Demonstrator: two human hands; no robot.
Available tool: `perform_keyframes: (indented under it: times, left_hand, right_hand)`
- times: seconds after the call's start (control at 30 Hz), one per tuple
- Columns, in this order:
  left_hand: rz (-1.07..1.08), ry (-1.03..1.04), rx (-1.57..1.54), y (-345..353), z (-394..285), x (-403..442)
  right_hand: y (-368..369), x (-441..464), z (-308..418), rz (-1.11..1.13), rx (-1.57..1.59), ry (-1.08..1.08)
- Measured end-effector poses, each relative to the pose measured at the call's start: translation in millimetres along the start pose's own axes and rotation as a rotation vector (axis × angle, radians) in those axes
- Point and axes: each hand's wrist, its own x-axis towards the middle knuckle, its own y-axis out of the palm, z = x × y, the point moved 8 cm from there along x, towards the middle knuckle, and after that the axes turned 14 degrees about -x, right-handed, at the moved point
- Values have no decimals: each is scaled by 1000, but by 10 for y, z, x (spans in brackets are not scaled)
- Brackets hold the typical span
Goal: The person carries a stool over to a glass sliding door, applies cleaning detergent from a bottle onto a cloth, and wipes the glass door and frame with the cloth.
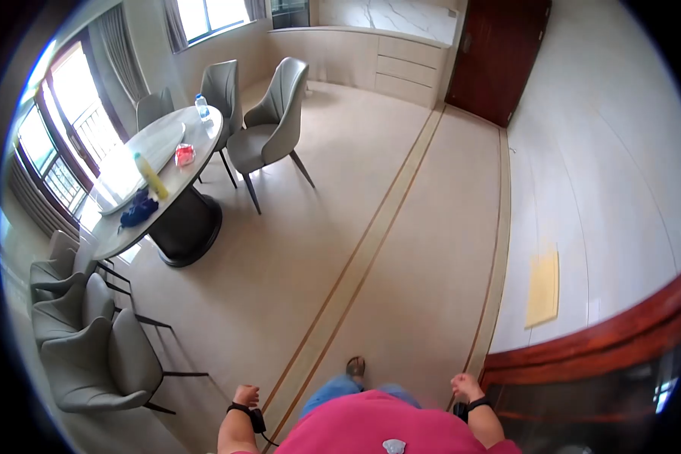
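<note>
"Hands?"
"Left hand (247, 395) and right hand (468, 387), bottom of the frame, fingers loosely curled; can't tell how tightly. Nearest: grey chair (134, 352), lower left; reddish wooden frame (620, 333), lower right."
"Containers?"
"Clear bottle (203, 110), upper left (contents too small to tell)."

Glossy beige flooring (371, 144) fills the centre, crossed by a paler strip (371, 246) edged with 2 brown lines. At the left of the frame stands a table (117, 240) with a shiny light top and dark pedestal (189, 231), with grey chairs (284, 125) above and below it. Daylight pours through a window (210, 17) at upper left and tall glazing (79, 98) at far left, beside grey curtains (121, 53). Along the top, a low cabinet (340, 60) with 3 drawers (408, 69) curves under a veined panel (386, 15). A dark red door (499, 60) stands at upper right, next to a whitish wall (583, 151) bearing 1 yellow rectangle (543, 291); reddish wood (598, 344) borders the lower right.
</note>
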Motion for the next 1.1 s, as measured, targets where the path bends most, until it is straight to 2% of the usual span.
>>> perform_keyframes:
  times: [0.03, 0.07, 0.13, 0.2, 0.27, 0.37, 0.47, 0.53, 0.6, 0.73, 0.83, 0.9, 0.97, 1.07, 1.1]
  left_hand:
    - [-595, 280, 347, 389, -432, -63]
    - [-598, 354, 446, 1024, -734, 55]
    - [-601, 509, 655, 2026, -1448, 319]
    - [-501, 575, 726, 2877, -2148, 822]
    - [-484, 717, 856, 3814, -2784, 1184]
    - [-379, 817, 891, 5032, -3595, 1707]
    - [-379, 733, 933, 5874, -4252, 2240]
    - [-363, 731, 1020, 6382, -4629, 2370]
    - [-362, 734, 1021, 6753, -5075, 2554]
    - [-408, 706, 853, 7215, -5936, 2921]
    - [-473, 650, 799, 7350, -6658, 3236]
    - [-542, 659, 818, 7369, -7313, 3471]
    - [-615, 686, 837, 7263, -7788, 3865]
    - [-658, 724, 933, 7431, -8497, 4188]
    - [-683, 665, 883, 7548, -8676, 4214]
  right_hand:
    - [-79, 71, 100, 38, -6, 86]
    - [-159, 233, 128, 68, -72, 133]
    - [-348, 548, 304, 105, -5, 172]
    - [-592, 1042, 294, 62, 119, 323]
    - [-959, 1499, 681, 81, 88, 408]
    - [-1585, 2617, 1405, 91, 63, 376]
    - [-2326, 3809, 2529, 79, 64, 263]
    - [-2821, 4529, 3544, 25, -115, 84]
    - [-3206, 5098, 4687, -31, -86, -5]
    - [-3617, 6096, 6882, -3, -61, -244]
    - [-3744, 6699, 8095, -47, -160, -372]
    - [-3759, 7516, 8344, 88, -150, -373]
    - [-3938, 7627, 8606, 76, -152, -202]
    - [-4206, 8231, 8359, 195, -178, -30]
    - [-4323, 8393, 8325, 209, -195, 33]
